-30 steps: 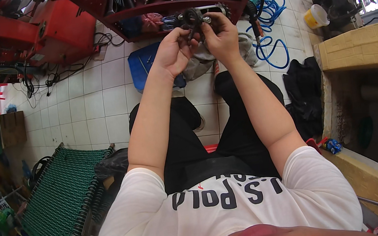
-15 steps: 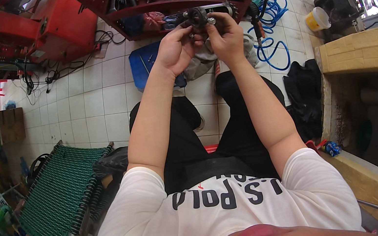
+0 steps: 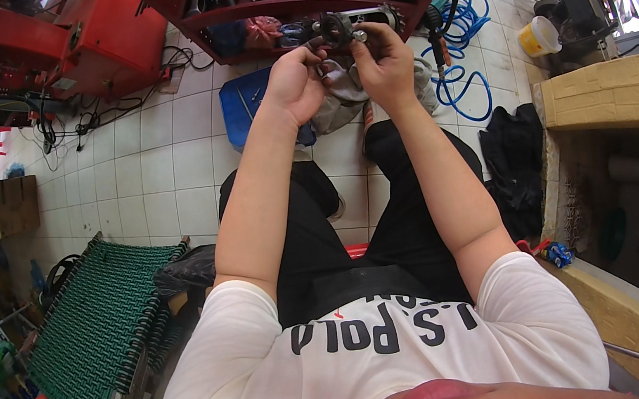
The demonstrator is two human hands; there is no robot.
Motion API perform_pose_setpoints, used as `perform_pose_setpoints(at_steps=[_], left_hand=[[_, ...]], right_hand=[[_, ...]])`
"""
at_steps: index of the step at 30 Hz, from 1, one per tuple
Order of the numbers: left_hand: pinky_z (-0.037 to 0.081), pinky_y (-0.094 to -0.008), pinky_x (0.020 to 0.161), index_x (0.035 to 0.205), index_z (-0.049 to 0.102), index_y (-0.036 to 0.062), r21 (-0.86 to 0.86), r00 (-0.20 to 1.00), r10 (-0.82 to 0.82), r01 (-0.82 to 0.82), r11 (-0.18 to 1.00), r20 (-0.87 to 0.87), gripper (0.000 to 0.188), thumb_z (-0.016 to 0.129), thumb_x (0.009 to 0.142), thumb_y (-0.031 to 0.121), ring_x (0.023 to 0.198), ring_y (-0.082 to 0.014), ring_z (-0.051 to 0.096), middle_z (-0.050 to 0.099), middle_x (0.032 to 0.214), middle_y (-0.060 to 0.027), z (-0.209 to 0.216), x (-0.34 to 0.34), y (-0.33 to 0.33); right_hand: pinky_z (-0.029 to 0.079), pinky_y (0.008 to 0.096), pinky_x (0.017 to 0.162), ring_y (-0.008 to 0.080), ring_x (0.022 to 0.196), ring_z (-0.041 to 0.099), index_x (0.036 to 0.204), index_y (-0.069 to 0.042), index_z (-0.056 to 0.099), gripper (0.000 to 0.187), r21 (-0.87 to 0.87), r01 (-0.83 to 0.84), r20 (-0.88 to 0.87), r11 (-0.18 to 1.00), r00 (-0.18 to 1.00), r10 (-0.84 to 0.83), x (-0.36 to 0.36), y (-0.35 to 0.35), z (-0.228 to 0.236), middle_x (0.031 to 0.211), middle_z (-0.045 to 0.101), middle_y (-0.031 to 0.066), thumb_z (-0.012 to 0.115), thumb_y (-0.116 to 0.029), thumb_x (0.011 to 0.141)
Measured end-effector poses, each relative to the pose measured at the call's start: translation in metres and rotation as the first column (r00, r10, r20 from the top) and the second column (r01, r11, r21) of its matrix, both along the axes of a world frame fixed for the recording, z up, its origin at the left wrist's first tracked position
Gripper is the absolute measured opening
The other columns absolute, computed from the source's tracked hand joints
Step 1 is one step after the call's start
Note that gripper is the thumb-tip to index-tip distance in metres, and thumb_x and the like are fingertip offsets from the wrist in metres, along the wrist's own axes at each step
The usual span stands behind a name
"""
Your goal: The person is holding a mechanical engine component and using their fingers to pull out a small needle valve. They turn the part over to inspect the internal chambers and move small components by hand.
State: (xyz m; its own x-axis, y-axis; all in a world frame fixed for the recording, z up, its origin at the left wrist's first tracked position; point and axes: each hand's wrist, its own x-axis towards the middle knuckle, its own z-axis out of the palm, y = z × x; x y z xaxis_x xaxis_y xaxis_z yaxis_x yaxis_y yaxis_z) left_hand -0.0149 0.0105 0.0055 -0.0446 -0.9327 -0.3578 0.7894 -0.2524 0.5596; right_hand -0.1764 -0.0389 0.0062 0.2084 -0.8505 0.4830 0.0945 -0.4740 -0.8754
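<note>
Both hands are raised in front of my knees, at the lower shelf of a red tool cart (image 3: pixel 424 14). Between them is a dark round metal part (image 3: pixel 335 27), whose exact kind I cannot make out. My left hand (image 3: pixel 295 85) grips its left side with curled fingers. On the other side, my right hand (image 3: pixel 385 64) pinches it near a small shiny metal piece (image 3: pixel 360 37). Below the hands a grey cloth (image 3: pixel 335 111) lies bunched up. To the left is a blue plastic tray (image 3: pixel 241 116) with small slender metal pieces in it.
Metal parts and tools fill the cart's upper shelf. A coiled blue hose (image 3: pixel 478 91) lies on the tiles to the right, near a black cloth (image 3: pixel 514 152). Red machinery (image 3: pixel 115 44) with loose cables stands far left; a green woven folding bed (image 3: pixel 103 334) is near left.
My left hand's fingers have curled in closer around the dark part. The right hand keeps nearly the same pinch, and the view has shifted slightly.
</note>
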Motion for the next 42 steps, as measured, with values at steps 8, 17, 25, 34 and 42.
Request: perform_pose_setpoints(at_steps=[8,17,25,34,42], left_hand=[[0.05,-0.0338,0.087,0.13,0.06,-0.0009,-0.143,0.996,-0.038,0.049,0.989,0.081,0.044,0.044,0.09,-0.007,0.093,-0.0183,0.059,0.063,0.107,-0.0074,0.009,0.009,0.0],[0.049,-0.0296,0.078,0.127,0.061,-0.0022,-0.237,0.993,-0.091,0.07,0.969,-0.08,0.035,0.047,0.094,0.0,0.089,-0.0161,0.056,0.065,0.107,-0.0086,-0.013,0.029,-0.006],[0.043,-0.0235,0.064,0.117,0.062,0.0038,-0.199,0.973,0.159,-0.124,0.972,0.168,0.018,0.061,0.099,0.009,0.081,-0.0079,0.053,0.064,0.097,-0.0012,0.013,-0.002,-0.003],[0.048,-0.0263,0.071,0.107,0.065,0.0053,-0.484,0.502,0.48,-0.133,0.865,0.719,0.015,0.064,0.104,0.02,0.08,-0.0087,0.057,0.066,0.089,-0.0008,0.001,-0.008,-0.007],[0.035,-0.0218,0.06,0.084,0.064,0.0102,-0.243,0.593,0.251,-0.094,0.965,0.765,0.052,0.047,0.108,0.052,0.063,-0.0053,0.043,0.053,0.072,0.007,-0.004,0.003,-0.006]], right_hand=[[0.054,0.0232,0.079,0.008,0.088,0.069,0.112,0.003,0.066,0.017,0.008,0.006,0.014,1.0,1.0,-0.006,0.0,0.001,0.004,0.096,0.076,0.006,0.069,-0.002,0.096],[0.056,0.0272,0.087,0.0148,0.098,0.07,0.117,0.004,0.06,0.019,0.14,-0.092,0.222,0.986,0.973,0.059,0.001,-0.006,0.002,0.109,0.071,0.0107,0.065,0.0,0.099],[0.06,0.035,0.094,0.0236,0.103,0.072,0.117,0.006,0.06,0.018,0.368,-0.338,0.46,0.866,0.876,0.146,-0.003,-0.011,-0.002,0.113,0.071,0.0147,0.062,-0.002,0.101],[0.06,0.0327,0.091,0.0207,0.099,0.073,0.118,0.005,0.061,0.02,0.448,-0.384,0.438,0.807,0.882,0.176,0.003,-0.009,-0.003,0.113,0.072,0.0129,0.06,-0.005,0.101],[0.057,0.0427,0.103,0.0355,0.114,0.07,0.125,0.007,0.057,0.026,0.478,-0.482,0.499,0.734,0.837,0.225,0.002,-0.006,-0.007,0.121,0.069,0.019,0.054,-0.006,0.103]])
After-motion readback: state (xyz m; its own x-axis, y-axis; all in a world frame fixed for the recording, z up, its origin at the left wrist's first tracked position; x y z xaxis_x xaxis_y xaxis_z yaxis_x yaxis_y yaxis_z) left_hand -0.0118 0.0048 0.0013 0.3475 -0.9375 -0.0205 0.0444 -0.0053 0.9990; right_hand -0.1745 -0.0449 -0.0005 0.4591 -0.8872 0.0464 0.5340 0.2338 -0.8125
